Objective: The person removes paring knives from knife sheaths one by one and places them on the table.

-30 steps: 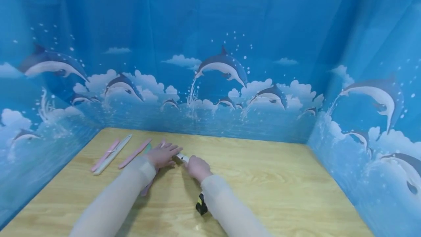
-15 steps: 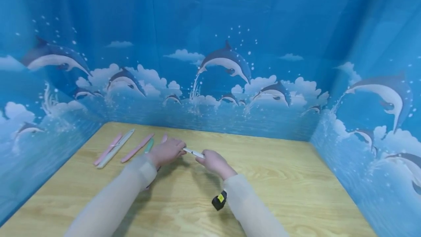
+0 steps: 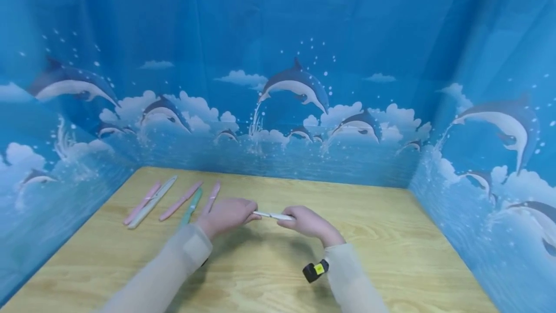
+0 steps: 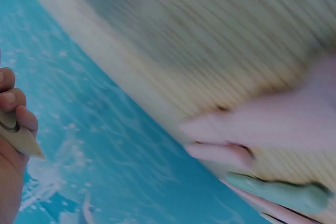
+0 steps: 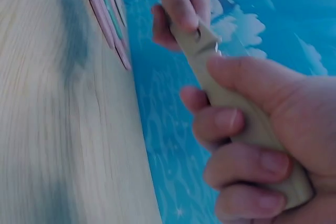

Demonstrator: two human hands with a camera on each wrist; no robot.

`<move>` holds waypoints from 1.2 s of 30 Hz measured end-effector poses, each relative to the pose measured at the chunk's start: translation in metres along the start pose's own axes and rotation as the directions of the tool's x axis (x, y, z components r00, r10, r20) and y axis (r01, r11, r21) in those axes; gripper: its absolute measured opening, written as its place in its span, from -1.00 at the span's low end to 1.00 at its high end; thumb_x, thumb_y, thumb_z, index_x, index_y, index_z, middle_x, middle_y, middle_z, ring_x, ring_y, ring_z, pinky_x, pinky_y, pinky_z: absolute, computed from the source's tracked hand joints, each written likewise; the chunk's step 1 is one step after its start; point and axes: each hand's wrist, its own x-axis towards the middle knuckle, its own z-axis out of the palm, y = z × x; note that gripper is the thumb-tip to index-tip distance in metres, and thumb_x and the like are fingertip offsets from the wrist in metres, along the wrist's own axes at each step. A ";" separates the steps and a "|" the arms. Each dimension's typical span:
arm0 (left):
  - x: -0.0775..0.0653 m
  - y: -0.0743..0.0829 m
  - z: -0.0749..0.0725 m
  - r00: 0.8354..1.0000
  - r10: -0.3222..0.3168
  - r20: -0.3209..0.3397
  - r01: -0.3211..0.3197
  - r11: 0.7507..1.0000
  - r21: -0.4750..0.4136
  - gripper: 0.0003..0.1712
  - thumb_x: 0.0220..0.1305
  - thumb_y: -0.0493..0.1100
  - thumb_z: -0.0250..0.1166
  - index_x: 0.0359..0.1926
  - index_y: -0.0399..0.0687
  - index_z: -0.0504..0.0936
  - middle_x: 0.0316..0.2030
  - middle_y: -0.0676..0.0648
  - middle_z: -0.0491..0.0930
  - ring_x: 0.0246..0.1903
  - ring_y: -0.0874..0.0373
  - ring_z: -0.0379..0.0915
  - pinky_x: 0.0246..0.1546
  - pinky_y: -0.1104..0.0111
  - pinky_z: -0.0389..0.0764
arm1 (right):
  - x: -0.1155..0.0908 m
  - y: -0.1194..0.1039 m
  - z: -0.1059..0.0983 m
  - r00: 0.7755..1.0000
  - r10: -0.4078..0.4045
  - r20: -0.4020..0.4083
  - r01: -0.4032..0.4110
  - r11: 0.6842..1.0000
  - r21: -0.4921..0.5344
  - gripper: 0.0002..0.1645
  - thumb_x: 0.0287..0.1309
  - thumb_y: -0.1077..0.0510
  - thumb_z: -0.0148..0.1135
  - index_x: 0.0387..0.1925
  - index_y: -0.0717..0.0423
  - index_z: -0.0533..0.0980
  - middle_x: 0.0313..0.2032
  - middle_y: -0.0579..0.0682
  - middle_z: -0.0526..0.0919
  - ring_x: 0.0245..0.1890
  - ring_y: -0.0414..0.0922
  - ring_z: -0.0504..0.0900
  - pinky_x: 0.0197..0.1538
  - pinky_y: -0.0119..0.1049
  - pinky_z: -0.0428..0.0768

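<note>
Both hands hold a slim cream knife-like tool (image 3: 272,215), possibly sheathed, raised above the table and lying roughly sideways between them. My right hand (image 5: 278,129) curls its fingers round the thicker, handle-like part, with the thumb along the top. At the other end, my left hand (image 3: 228,214) pinches the tool between thumb and fingers, close to a small hole. A notch shows between the two hands in the right wrist view. In the left wrist view, a pointed cream end (image 4: 26,142) sticks out of a hand at the left edge. Whether a blade is exposed, I cannot tell.
Several similar slim tools lie left on the wooden table (image 3: 369,250): pink ones (image 3: 180,202), a green one (image 3: 193,204) and a white one (image 3: 152,203). A pink one (image 3: 212,197) lies partly behind my left hand. A dolphin-printed blue curtain (image 3: 260,13) surrounds the table.
The hands have lifted the cream tool off the table and shifted right and nearer. My left hand went from lying flat to pinching its end. The green tool is more exposed.
</note>
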 end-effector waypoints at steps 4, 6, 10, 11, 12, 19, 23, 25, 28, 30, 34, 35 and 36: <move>0.003 0.016 0.001 0.996 0.090 0.003 -0.090 0.991 -0.096 -0.66 0.45 0.16 0.00 -0.38 0.08 0.42 -0.62 0.20 0.37 -0.68 0.37 0.17 -0.62 0.49 0.33 | -0.017 0.013 -0.004 0.999 -0.046 0.024 0.046 0.999 -0.010 -0.78 0.34 0.02 0.15 -0.34 0.06 0.55 -0.50 -0.16 0.49 -0.54 -0.24 0.37 -0.39 -0.34 0.39; 0.004 0.023 0.000 0.996 0.085 0.014 -0.082 0.985 -0.154 -0.64 0.45 0.16 -0.01 -0.38 0.06 0.44 -0.60 0.20 0.39 -0.68 0.38 0.17 -0.63 0.52 0.30 | -0.023 0.017 -0.004 0.998 -0.062 0.028 0.062 0.998 -0.013 -0.80 0.34 0.03 0.14 -0.34 0.03 0.55 -0.49 -0.18 0.50 -0.53 -0.26 0.37 -0.39 -0.35 0.40; 0.004 0.035 -0.002 0.998 0.055 0.012 -0.051 0.980 -0.192 -0.62 0.42 0.18 0.04 -0.39 0.06 0.49 -0.61 0.20 0.41 -0.69 0.40 0.17 -0.63 0.52 0.31 | -0.033 0.023 -0.005 0.998 -0.069 0.017 0.069 0.998 -0.003 -0.81 0.34 -0.01 0.14 -0.30 -0.01 0.55 -0.46 -0.19 0.53 -0.51 -0.27 0.40 -0.36 -0.35 0.43; 0.004 0.038 -0.004 0.999 0.045 0.017 -0.040 0.977 -0.209 -0.63 0.41 0.19 0.05 -0.38 0.06 0.50 -0.60 0.20 0.41 -0.69 0.40 0.18 -0.62 0.52 0.32 | -0.036 0.023 -0.005 0.998 -0.067 0.013 0.067 0.998 0.004 -0.80 0.34 -0.02 0.14 -0.28 -0.01 0.55 -0.46 -0.20 0.53 -0.50 -0.27 0.40 -0.36 -0.35 0.43; 0.005 0.040 -0.005 0.999 0.034 0.023 -0.028 0.975 -0.219 -0.62 0.41 0.20 0.05 -0.37 0.06 0.51 -0.60 0.20 0.42 -0.69 0.40 0.19 -0.63 0.52 0.33 | -0.038 0.024 -0.005 0.998 -0.065 0.006 0.065 0.998 0.006 -0.79 0.34 -0.05 0.14 -0.27 -0.02 0.55 -0.45 -0.20 0.53 -0.50 -0.28 0.41 -0.35 -0.35 0.43; 0.005 0.055 -0.006 0.997 -0.038 0.068 0.057 0.953 -0.297 -0.56 0.34 0.30 0.06 -0.30 0.08 0.59 -0.54 0.22 0.49 -0.66 0.41 0.24 -0.61 0.50 0.35 | -0.051 0.027 -0.007 0.996 -0.077 -0.041 0.074 0.995 -0.070 -0.73 0.33 -0.17 0.10 -0.24 -0.11 0.56 -0.46 -0.27 0.53 -0.51 -0.32 0.41 -0.35 -0.35 0.44; 0.004 0.064 0.001 0.996 -0.068 0.049 0.079 0.954 -0.289 -0.60 0.31 0.28 0.12 -0.34 0.09 0.57 -0.56 0.23 0.47 -0.68 0.41 0.22 -0.63 0.50 0.33 | -0.057 0.027 -0.007 0.994 -0.093 -0.055 0.086 0.988 -0.127 -0.76 0.32 -0.14 0.13 -0.25 -0.11 0.56 -0.46 -0.30 0.54 -0.53 -0.35 0.40 -0.36 -0.37 0.43; 0.003 0.068 0.004 0.997 -0.079 0.025 0.083 0.957 -0.278 -0.61 0.30 0.27 0.15 -0.37 0.08 0.55 -0.58 0.23 0.44 -0.68 0.41 0.20 -0.64 0.51 0.31 | -0.059 0.027 -0.006 0.993 -0.102 -0.062 0.092 0.984 -0.153 -0.77 0.31 -0.12 0.15 -0.25 -0.10 0.57 -0.45 -0.31 0.55 -0.52 -0.37 0.40 -0.36 -0.38 0.43; 0.001 0.072 0.007 0.995 -0.090 -0.040 0.077 0.966 -0.248 -0.61 0.28 0.26 0.18 -0.40 0.07 0.56 -0.59 0.22 0.45 -0.69 0.42 0.19 -0.65 0.52 0.30 | -0.060 0.026 -0.005 0.992 -0.105 -0.071 0.091 0.979 -0.184 -0.76 0.30 -0.10 0.16 -0.24 -0.06 0.58 -0.45 -0.30 0.55 -0.53 -0.37 0.39 -0.37 -0.39 0.43; 0.000 0.074 0.009 0.992 -0.094 -0.088 0.071 0.969 -0.236 -0.61 0.28 0.25 0.19 -0.37 0.06 0.59 -0.57 0.21 0.50 -0.67 0.43 0.21 -0.64 0.55 0.32 | -0.059 0.025 -0.004 0.991 -0.108 -0.081 0.090 0.975 -0.204 -0.74 0.31 -0.10 0.16 -0.22 -0.02 0.58 -0.46 -0.28 0.54 -0.53 -0.37 0.39 -0.38 -0.39 0.43; 0.000 0.074 0.010 0.984 -0.073 -0.162 0.039 0.978 -0.203 -0.63 0.29 0.22 0.21 -0.28 0.05 0.66 -0.48 0.17 0.61 -0.60 0.44 0.36 -0.58 0.57 0.41 | -0.056 0.026 -0.003 0.989 -0.118 -0.089 0.095 0.970 -0.221 -0.71 0.32 -0.10 0.14 -0.19 0.01 0.57 -0.44 -0.27 0.54 -0.51 -0.37 0.39 -0.36 -0.37 0.44; 0.000 0.074 0.009 0.983 -0.066 -0.174 0.031 0.980 -0.197 -0.63 0.28 0.21 0.21 -0.26 0.05 0.67 -0.46 0.16 0.63 -0.58 0.44 0.39 -0.56 0.57 0.42 | -0.055 0.027 -0.003 0.988 -0.125 -0.094 0.101 0.968 -0.229 -0.71 0.31 -0.11 0.14 -0.19 0.00 0.57 -0.44 -0.28 0.54 -0.50 -0.37 0.39 -0.35 -0.37 0.45; -0.001 0.073 0.009 0.982 -0.057 -0.182 0.022 0.981 -0.191 -0.63 0.29 0.21 0.21 -0.25 0.05 0.67 -0.45 0.16 0.64 -0.57 0.43 0.41 -0.55 0.57 0.43 | -0.053 0.027 -0.003 0.986 -0.136 -0.099 0.109 0.965 -0.239 -0.70 0.31 -0.12 0.14 -0.19 -0.01 0.58 -0.43 -0.28 0.55 -0.49 -0.38 0.41 -0.34 -0.37 0.47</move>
